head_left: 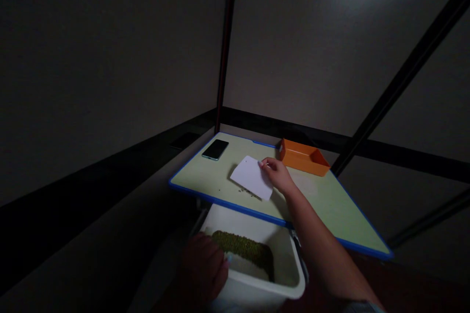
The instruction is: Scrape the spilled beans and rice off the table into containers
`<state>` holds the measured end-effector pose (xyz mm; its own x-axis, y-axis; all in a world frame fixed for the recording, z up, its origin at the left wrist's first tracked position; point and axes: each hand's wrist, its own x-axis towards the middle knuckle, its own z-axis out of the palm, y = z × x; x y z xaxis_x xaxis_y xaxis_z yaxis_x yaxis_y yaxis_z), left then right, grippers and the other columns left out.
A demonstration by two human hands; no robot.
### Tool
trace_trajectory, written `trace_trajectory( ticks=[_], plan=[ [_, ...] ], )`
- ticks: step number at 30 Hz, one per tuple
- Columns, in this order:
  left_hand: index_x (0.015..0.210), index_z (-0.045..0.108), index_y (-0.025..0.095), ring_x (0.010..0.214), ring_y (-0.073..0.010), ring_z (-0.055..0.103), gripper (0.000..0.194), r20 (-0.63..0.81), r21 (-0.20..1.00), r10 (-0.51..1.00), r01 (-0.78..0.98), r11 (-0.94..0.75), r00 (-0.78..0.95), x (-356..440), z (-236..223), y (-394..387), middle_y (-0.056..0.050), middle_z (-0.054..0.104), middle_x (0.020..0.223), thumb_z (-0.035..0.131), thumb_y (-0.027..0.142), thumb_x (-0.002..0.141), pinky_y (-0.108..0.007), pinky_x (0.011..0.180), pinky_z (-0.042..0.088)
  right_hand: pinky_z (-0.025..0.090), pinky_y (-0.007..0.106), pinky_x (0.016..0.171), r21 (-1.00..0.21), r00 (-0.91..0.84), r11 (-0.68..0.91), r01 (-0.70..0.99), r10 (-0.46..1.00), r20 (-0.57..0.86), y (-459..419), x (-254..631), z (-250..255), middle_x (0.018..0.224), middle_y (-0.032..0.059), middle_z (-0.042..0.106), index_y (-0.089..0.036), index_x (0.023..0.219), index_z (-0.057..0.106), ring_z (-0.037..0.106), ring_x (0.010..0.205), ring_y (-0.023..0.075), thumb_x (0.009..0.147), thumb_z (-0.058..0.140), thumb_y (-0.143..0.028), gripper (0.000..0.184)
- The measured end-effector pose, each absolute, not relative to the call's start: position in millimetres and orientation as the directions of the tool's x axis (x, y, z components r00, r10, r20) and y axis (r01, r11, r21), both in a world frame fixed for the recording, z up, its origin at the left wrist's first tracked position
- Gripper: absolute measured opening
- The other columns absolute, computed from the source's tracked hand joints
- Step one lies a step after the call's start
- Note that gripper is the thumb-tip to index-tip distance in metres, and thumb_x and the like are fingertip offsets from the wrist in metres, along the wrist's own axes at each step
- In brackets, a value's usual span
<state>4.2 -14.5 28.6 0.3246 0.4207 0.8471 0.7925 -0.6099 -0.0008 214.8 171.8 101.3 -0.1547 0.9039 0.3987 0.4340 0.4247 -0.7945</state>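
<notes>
My right hand [278,173] reaches over the pale green table [330,200] and grips the right edge of a white flat card [251,177] that lies on the tabletop. A few small dark grains lie along the card's near edge. My left hand [203,266] is below the table's front edge, holding the near left rim of a white bin [257,288]. Inside the bin lies a heap of small green beans [244,247].
An orange tray [303,157] stands at the table's far side, just behind my right hand. A dark phone [215,149] lies flat at the far left corner. The table has a blue rim. Dark poles and walls surround the table.
</notes>
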Motion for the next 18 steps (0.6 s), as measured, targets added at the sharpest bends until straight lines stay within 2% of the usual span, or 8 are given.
trace_trajectory(
  ticks=[3,7,18],
  plan=[
    [0.053,0.042,0.019,0.055,-0.0124,0.039,0.02,0.817,0.002,0.457,0.79,-0.613,0.352,4.1,29.5,-14.0,0.001,0.044,0.05,0.044,0.017,0.072,-0.029,0.059,0.034,0.033,0.022,0.052,-0.706,-0.186,0.449,0.548,0.888,0.421,148.1,210.3,95.1,0.062,0.0015,0.057,-0.015,0.071,0.058,0.048,0.057,0.0122,0.074,0.048,-0.036,0.024],
    [0.052,0.042,0.019,0.055,-0.0123,0.036,0.021,0.803,-0.005,0.464,0.783,-0.622,0.374,3.1,29.3,-12.5,0.001,0.043,0.05,0.044,0.016,0.073,-0.029,0.059,0.032,0.035,0.023,0.056,-0.656,-0.134,0.402,0.638,0.898,0.42,132.8,213.7,90.8,0.065,0.0039,0.06,-0.015,0.071,0.058,0.052,0.06,0.0144,0.077,0.046,-0.035,0.024],
    [0.052,0.042,0.019,0.055,-0.0126,0.036,0.021,0.804,0.023,0.471,0.773,-0.634,0.363,2.8,22.9,-11.3,0.001,0.043,0.05,0.045,0.016,0.073,-0.03,0.06,0.031,0.038,0.027,0.06,-0.655,0.03,0.271,0.705,0.912,0.409,123.9,246.6,79.5,0.073,0.009,0.064,-0.016,0.073,0.057,0.057,0.068,0.0201,0.078,0.043,-0.043,0.031]
  ],
)
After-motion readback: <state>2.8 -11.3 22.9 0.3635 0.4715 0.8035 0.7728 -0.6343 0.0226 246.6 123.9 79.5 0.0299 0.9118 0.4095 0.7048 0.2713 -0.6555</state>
